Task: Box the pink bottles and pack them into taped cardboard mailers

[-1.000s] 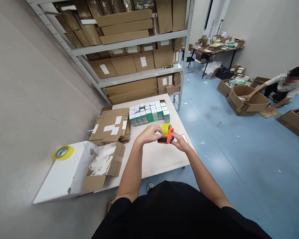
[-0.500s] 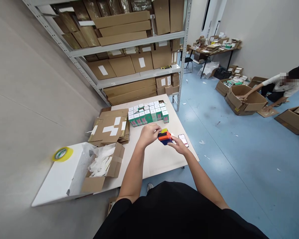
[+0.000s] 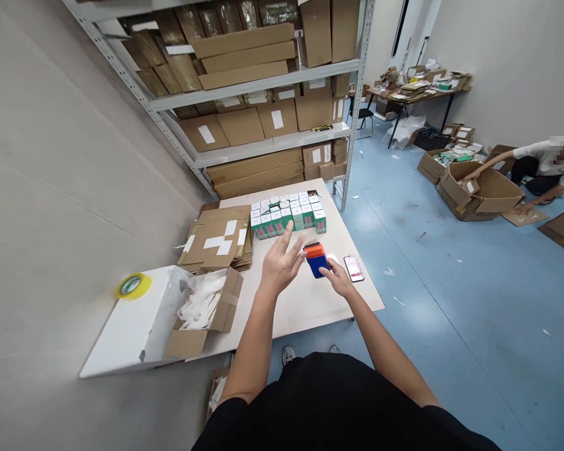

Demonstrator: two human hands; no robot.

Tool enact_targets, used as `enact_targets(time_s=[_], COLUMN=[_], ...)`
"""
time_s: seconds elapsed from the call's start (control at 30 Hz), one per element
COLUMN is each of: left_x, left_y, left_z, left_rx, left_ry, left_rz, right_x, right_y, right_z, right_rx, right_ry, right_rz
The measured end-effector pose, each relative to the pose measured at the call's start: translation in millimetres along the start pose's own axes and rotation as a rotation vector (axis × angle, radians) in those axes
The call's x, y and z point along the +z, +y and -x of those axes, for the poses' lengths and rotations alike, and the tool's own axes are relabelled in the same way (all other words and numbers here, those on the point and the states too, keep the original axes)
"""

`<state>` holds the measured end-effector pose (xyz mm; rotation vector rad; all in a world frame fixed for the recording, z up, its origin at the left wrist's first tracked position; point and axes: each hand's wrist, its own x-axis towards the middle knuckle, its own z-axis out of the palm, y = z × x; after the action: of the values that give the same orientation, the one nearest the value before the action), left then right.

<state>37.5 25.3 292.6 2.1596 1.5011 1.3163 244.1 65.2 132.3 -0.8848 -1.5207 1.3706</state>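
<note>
My right hand (image 3: 337,279) grips the blue handle of an orange and blue tape dispenser (image 3: 315,257) over the white table (image 3: 305,300). Just left of it, my left hand (image 3: 281,262) hangs free with its fingers spread and holds nothing. Beyond both hands stand several small green and white boxes (image 3: 287,213) in rows. A phone (image 3: 354,268) lies on the table to the right of the dispenser.
A stack of flattened cardboard (image 3: 219,238) lies left of the small boxes. An open carton with white packing (image 3: 202,304) and a yellow tape roll (image 3: 133,285) sit at the left. Metal shelving (image 3: 263,81) holds cartons. A person (image 3: 540,166) crouches by floor boxes at the right.
My left hand has let go of the dispenser and opened. The dispenser has turned so its blue handle faces me, held by the right hand alone.
</note>
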Motion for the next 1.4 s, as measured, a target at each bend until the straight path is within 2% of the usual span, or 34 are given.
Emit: enact_targets(time_s=[0.1, 0.27, 0.4, 0.5, 0.67, 0.83, 0.97, 1.1, 1.2, 1.4], left_x=[-8.0, -36.6, -62.4, -85.7, -145.9, -218.4, -263.5, -294.6, -313.0, -337.2], left_y=[-5, -22, -44, -65, -101, -136, -164, -184, -193, -204], left_z=[19, 41, 65, 89, 136, 197, 252, 304, 335, 376], left_rx=[-0.048, -0.147, -0.249, -0.335, -0.448, -0.6, -0.761, -0.849, -0.889, -0.934], left_ry=[0.114, 0.278, 0.383, 0.444, 0.519, 0.647, 0.742, 0.894, 0.959, 1.023], left_rz=[0.011, 0.0, -0.024, -0.046, -0.125, -0.155, -0.089, -0.05, -0.048, -0.097], right_x=[7, 29, 64, 102, 189, 292, 379, 468, 529, 632], right_y=[-12, -30, -30, -23, -13, 1, 20, 35, 43, 50], right_z=[-15, -38, -53, -64, -79, -87, -93, -99, -99, -90], right_rx=[0.006, -0.023, -0.048, -0.073, -0.115, -0.183, -0.231, -0.306, -0.37, -0.472], right_ry=[0.009, -0.013, -0.074, -0.138, -0.282, -0.37, -0.446, -0.539, -0.603, -0.741], right_rz=[-0.001, 0.028, 0.051, 0.106, 0.13, 0.182, 0.294, 0.429, 0.535, 0.82])
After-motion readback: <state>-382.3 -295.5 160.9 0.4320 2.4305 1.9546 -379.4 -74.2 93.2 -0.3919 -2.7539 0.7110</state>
